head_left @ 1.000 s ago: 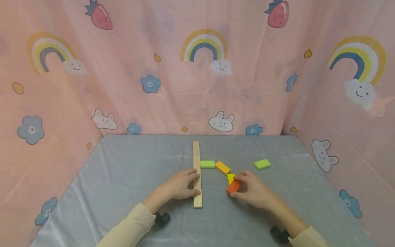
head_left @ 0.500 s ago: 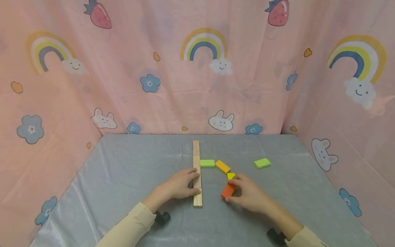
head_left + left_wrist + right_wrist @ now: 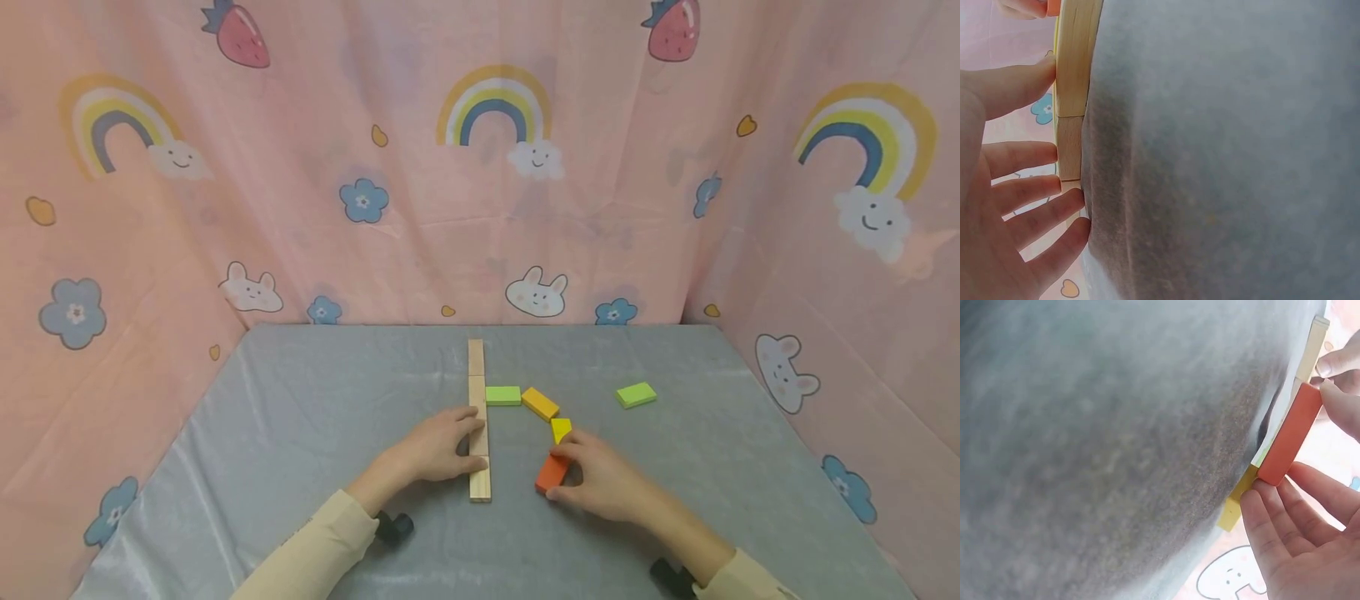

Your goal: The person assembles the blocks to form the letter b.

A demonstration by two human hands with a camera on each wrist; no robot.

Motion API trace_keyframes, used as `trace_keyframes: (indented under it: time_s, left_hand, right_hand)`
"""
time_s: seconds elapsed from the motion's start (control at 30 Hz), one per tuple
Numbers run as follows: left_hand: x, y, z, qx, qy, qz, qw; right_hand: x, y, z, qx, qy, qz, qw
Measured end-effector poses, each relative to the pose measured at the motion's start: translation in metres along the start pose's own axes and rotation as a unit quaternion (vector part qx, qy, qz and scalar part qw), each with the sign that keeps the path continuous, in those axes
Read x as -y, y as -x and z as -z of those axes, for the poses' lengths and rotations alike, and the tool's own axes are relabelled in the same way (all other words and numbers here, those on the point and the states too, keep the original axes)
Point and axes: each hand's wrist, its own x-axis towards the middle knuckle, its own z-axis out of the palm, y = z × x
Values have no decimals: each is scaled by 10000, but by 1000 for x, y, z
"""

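My left hand (image 3: 431, 448) rests on a straight row of plain wooden blocks (image 3: 477, 483), fingers spread and fairly straight along it. In the left wrist view the thumb and fingertips touch the faces of the wooden blocks (image 3: 1075, 69). My right hand (image 3: 603, 479) pinches an orange-red block (image 3: 552, 472) by its two ends, thumb at the near end and fingertips at the far end. Its far end meets a yellow block (image 3: 561, 429), partly hidden by the fingers. In the right wrist view the orange-red block (image 3: 1291, 434) lies against the yellow block (image 3: 1241, 494).
From the wooden row a green block (image 3: 503, 396) runs right, followed by an orange-yellow block (image 3: 540, 403) angled toward the yellow one. Another green block (image 3: 636, 395) lies apart at the right. A grey cloth (image 3: 337, 367) covers the table, with a pink patterned curtain (image 3: 420, 267) behind.
My right hand has moved the orange-red block left and toward me, from over the yellow block to its near end, and turned it a little. The left hand has stayed in place.
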Motion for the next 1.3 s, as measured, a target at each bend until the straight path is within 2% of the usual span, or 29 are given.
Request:
trace_keyframes:
  time_s: [0.5, 0.9, 1.3]
  left_hand:
    - [-1, 1, 1, 19, -12, 27, 10000]
    - [0, 1, 1, 22, -23, -15, 10000]
    - [0, 1, 1, 5, -23, -6, 10000]
  right_hand:
    - [-1, 0, -3, -22, 163, 341, 9993]
    - [-7, 4, -1, 46, 157, 295, 9994]
    - [-4, 2, -1, -35, 342, 314, 9989]
